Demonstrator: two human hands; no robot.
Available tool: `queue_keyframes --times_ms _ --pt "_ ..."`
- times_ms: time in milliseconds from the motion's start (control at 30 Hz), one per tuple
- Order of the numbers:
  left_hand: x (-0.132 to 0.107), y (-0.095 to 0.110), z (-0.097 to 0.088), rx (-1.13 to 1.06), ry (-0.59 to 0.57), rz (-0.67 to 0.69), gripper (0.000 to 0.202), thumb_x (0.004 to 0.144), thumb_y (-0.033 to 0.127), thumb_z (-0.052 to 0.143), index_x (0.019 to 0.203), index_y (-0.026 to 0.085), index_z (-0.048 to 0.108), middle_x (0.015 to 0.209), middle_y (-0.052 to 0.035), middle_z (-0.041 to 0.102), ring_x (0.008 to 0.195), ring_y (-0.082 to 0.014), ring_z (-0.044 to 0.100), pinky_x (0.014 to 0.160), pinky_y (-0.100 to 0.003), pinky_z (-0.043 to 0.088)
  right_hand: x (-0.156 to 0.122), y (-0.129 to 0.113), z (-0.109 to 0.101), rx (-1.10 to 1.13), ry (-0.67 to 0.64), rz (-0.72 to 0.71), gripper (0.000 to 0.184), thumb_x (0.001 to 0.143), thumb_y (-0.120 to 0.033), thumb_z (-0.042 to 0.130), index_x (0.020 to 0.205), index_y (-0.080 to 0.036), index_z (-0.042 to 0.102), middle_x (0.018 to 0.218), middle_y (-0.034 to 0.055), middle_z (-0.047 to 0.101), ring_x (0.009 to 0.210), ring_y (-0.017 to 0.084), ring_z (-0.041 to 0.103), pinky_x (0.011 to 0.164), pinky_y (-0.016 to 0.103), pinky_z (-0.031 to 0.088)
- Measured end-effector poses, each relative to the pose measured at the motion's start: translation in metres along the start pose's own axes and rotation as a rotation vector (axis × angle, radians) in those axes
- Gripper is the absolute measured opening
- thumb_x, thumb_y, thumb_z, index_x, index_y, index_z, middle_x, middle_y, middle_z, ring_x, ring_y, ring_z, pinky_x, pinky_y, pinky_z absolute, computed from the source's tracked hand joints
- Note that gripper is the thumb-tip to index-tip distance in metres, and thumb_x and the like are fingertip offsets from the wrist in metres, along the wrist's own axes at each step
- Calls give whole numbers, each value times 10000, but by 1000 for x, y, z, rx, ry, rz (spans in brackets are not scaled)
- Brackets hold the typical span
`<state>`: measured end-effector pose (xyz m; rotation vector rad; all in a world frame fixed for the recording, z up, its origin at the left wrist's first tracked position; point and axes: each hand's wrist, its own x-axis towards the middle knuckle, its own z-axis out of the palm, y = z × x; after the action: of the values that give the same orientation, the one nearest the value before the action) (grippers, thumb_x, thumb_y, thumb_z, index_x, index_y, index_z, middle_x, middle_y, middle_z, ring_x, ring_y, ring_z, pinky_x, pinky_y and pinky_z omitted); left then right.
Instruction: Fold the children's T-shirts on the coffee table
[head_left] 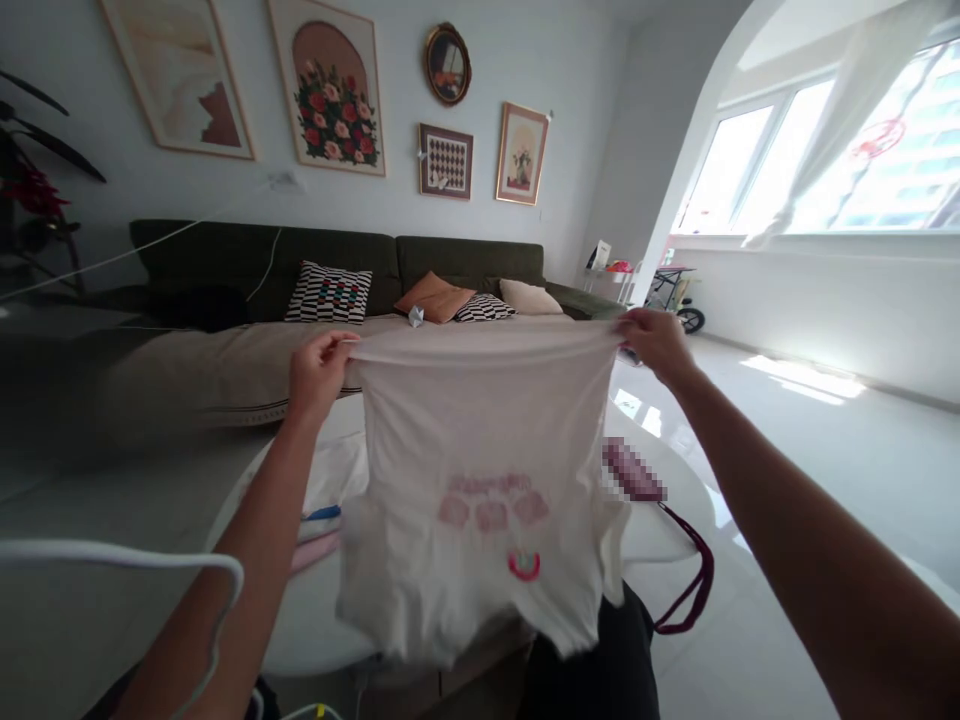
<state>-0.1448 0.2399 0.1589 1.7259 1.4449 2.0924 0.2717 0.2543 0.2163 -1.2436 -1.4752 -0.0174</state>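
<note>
A white T-shirt [480,420] hangs stretched out in front of me, upside down, with its hem on top and its sleeves hanging low. My left hand [321,370] pinches one end of the hem, and my right hand [654,340] pinches the other. Faded pink print shows across the cloth, with a small bright pink arc below it. The lower edge looks slightly blurred. Behind the shirt is a white round table [315,630], largely hidden by it. Folded clothes [334,480] lie on the table near my left forearm.
A pinkish pouch [636,472] with a dark red strap [705,580] lies at the table's right side. A white cable [135,552] crosses the lower left. Beyond the table stands a green sofa [465,255] with several cushions.
</note>
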Motion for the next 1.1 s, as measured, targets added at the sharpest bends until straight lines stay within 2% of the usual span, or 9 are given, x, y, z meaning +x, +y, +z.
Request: queue_keyframes --times_ms 167,267,400,467,567,667,767,967,1100 --pt "23 26 -5 -282 188 160 227 748 211 548 948 121 610 1015 -70 641 907 -127 587 802 -259 466 10 -15 -15 129 186 -198 243 762 -155 434 892 -195 635 854 34 636 715 108 526 661 254 413" --pt "2 31 -12 -261 184 123 217 725 200 563 926 146 627 1009 -48 648 926 -139 587 850 -285 446 -21 -7 -20 191 150 -153 257 763 -172 432 926 -231 622 948 31 637 776 113 550 694 256 428" --pt "-74 9 -20 44 119 -155 212 698 207 524 869 192 647 872 1 672 863 -163 601 818 -276 456 -106 29 -8 104 9 63 207 710 -192 479 823 -176 652 834 46 659 689 141 569 634 280 446" --pt "-125 -10 -24 209 -18 -294 217 693 224 481 849 213 632 875 4 664 849 -183 601 790 -280 466 -155 46 2 -47 -115 180 186 718 -214 495 813 -176 650 796 39 647 681 159 568 615 289 454" --pt "-198 -42 -30 339 -254 -416 191 674 245 429 762 245 598 859 -18 657 848 -204 601 782 -294 472 -218 58 14 -237 -290 262 178 810 -260 493 917 -205 624 982 59 607 830 170 570 701 305 477" --pt "-252 -67 -38 416 -406 -467 182 653 224 411 693 283 579 830 -17 658 855 -205 604 783 -293 470 -254 54 20 -297 -358 296 235 860 -324 481 1068 -235 547 1148 55 524 937 155 540 779 323 472" --pt "-284 -79 -47 451 -525 -487 201 640 199 405 667 284 585 786 -17 657 811 -194 617 756 -283 473 -268 46 21 -312 -383 307 229 863 -329 476 1067 -253 546 1161 49 516 953 154 534 790 320 469" --pt "-282 -74 -55 384 -810 -521 227 682 305 479 821 247 648 824 -34 677 747 -187 632 675 -265 484 -280 28 45 -293 -453 245 198 861 -313 492 1047 -273 548 1146 46 524 977 158 528 798 315 459" --pt "-230 -79 -11 433 -727 -466 288 761 355 439 916 214 637 869 -37 686 682 -169 627 669 -266 479 -305 -4 102 -191 -594 123 205 855 -308 499 1027 -214 557 1071 40 558 903 142 553 781 318 472"
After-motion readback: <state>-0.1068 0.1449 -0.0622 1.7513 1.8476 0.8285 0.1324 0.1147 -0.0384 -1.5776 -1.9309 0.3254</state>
